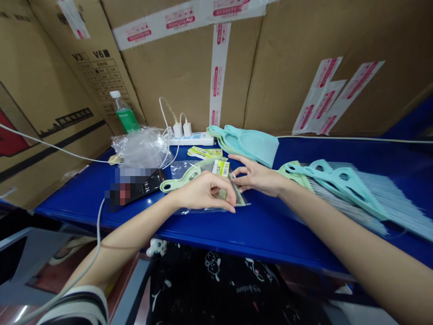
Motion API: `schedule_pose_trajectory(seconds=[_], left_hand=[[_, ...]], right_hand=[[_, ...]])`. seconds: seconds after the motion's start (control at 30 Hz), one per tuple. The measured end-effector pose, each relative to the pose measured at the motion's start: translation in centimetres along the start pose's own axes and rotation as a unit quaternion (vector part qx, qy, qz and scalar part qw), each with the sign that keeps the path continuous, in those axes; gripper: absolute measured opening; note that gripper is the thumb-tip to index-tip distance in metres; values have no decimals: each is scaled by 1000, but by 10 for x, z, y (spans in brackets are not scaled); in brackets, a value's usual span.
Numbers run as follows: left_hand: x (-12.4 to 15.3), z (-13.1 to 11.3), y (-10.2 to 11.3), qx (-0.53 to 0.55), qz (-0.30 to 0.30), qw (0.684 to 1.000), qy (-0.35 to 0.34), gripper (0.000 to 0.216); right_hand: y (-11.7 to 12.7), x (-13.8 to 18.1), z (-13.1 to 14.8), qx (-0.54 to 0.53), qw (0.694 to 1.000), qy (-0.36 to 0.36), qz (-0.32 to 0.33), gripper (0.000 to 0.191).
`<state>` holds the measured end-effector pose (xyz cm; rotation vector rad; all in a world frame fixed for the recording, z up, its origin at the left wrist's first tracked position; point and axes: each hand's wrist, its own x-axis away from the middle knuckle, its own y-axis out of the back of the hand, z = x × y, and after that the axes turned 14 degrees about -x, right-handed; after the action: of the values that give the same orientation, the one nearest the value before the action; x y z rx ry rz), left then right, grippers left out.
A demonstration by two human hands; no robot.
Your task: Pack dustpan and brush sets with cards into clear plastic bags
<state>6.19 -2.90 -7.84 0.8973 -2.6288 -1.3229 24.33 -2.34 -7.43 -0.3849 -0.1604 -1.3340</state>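
Note:
A pale green dustpan (175, 184) lies in a clear plastic bag (203, 209) on the blue table, with a yellow-green label card (221, 168) at its wide end. My left hand (208, 190) is curled over the bag, thumb and fingertips brought together at its near right part. What lies right under those fingertips is partly hidden. Beside the bag's right end is my right hand (252, 175), its fingers spread and bent toward the dustpan's edge, the index finger stretched out. Whether the right fingertips touch the bag I cannot tell.
Blue and green dustpans (252, 143) are stacked behind my right hand. Brushes (355, 185) with pale bristles lie at right. Label cards (204, 152), a power strip (196, 139), crumpled plastic (142, 146), a phone (144, 188) and a green-liquid bottle (125, 116) stand around. Cardboard boxes (189, 67) wall the back.

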Motion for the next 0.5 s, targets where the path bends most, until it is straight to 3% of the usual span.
schedule_pose_trajectory(seconds=[0.13, 0.23, 0.33, 0.5], left_hand=[[-3, -1, -7, -19, -39, 999, -22, 9], [-2, -2, -9, -148, -36, 987, -59, 11], [0, -2, -10, -291, -17, 953, -87, 18], [2, 0, -10, -346, -16, 932, -111, 19]], right_hand=[[-7, 1, -3, 10, 999, 11, -32, 78], [-12, 3, -5, 21, 999, 16, -38, 78], [-13, 2, -6, 37, 998, 38, -30, 82], [-10, 0, -7, 53, 997, 47, -9, 83]])
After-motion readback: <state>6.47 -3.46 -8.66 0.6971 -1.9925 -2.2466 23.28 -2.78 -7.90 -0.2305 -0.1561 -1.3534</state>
